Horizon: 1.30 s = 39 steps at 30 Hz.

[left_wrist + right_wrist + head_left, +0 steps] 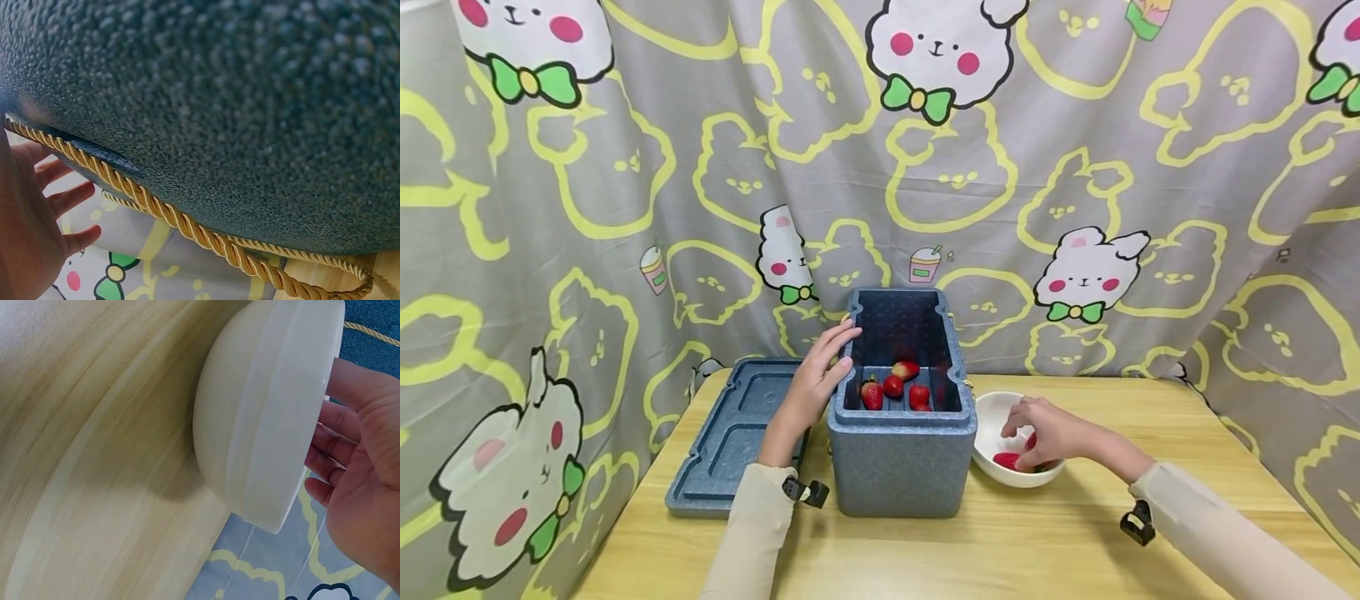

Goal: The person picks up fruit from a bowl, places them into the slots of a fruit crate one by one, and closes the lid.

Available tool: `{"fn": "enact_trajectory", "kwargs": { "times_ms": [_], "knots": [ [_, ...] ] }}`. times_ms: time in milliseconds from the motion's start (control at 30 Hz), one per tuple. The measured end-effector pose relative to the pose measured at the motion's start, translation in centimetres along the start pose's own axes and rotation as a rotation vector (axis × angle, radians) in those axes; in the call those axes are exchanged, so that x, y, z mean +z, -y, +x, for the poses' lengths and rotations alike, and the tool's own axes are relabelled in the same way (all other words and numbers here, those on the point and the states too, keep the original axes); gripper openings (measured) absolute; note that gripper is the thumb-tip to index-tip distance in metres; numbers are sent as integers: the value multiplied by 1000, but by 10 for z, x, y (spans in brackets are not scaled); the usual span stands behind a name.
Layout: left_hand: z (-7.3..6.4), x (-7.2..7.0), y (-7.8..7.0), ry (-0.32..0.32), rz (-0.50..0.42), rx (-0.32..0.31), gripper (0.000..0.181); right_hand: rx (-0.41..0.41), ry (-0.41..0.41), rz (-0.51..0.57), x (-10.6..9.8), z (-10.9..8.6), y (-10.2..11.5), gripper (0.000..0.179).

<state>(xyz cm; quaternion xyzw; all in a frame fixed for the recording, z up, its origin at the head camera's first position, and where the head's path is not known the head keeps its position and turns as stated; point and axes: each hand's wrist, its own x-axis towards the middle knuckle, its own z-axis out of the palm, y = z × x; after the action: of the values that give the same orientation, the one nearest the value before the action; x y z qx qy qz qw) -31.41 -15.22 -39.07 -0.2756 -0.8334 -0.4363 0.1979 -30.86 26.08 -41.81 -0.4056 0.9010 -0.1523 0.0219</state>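
Note:
A grey-blue foam box (895, 471) stands on the table without its lid, with several strawberries (892, 386) on its floor. My left hand (820, 375) rests on the box's left rim, fingers extended. In the left wrist view the fingers (75, 199) spread past the gold rope handle (187, 226) on the box's side. Right of the box is a white bowl (992, 408) holding strawberries (1006, 460). My right hand (1051, 429) reaches into it from the right, thumb and fingers parted around the fruit. In the right wrist view the bowl's wall (262, 419) hides the fingertips.
The box's lid (730, 467) lies flat to the left of the box, partly behind the left forearm. A wooden table (910, 554) carries everything. Behind it hangs a grey curtain (955, 183) with cartoon prints, close to the table's back edge.

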Motion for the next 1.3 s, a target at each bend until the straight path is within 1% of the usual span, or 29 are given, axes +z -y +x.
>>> {"fn": "enact_trajectory", "kwargs": {
  "times_ms": [100,233,333,467,533,633,767,967,1133,1200,1300],
  "knots": [
    [0,-1,1,0,-4,0,47,4,10,10,2,0,-1,34],
    [0,-1,1,0,-15,2,47,37,-2,15,7,3,-1,34],
    [-1,-1,2,-2,-20,3,47,46,-40,-22,9,5,-2,35],
    [-1,0,3,-7,-23,4,47,28,-107,-67,14,9,-4,35],
    [0,0,3,-7,-24,6,47,27,-126,-73,17,10,-6,35],
    [0,0,4,-6,-25,11,48,19,-128,-89,21,12,-7,35],
    [0,1,3,-4,-23,10,47,29,-104,-88,24,14,-7,37],
    [1,1,3,3,-22,-2,48,76,-91,-81,26,16,-6,42],
    [2,0,2,4,-21,-12,48,83,-98,-98,27,18,-6,38],
    [2,0,1,6,-19,-13,48,86,-101,-85,26,19,-6,35],
    [2,0,1,8,-17,-12,48,124,-105,-27,24,19,-7,35]
  ]
}}
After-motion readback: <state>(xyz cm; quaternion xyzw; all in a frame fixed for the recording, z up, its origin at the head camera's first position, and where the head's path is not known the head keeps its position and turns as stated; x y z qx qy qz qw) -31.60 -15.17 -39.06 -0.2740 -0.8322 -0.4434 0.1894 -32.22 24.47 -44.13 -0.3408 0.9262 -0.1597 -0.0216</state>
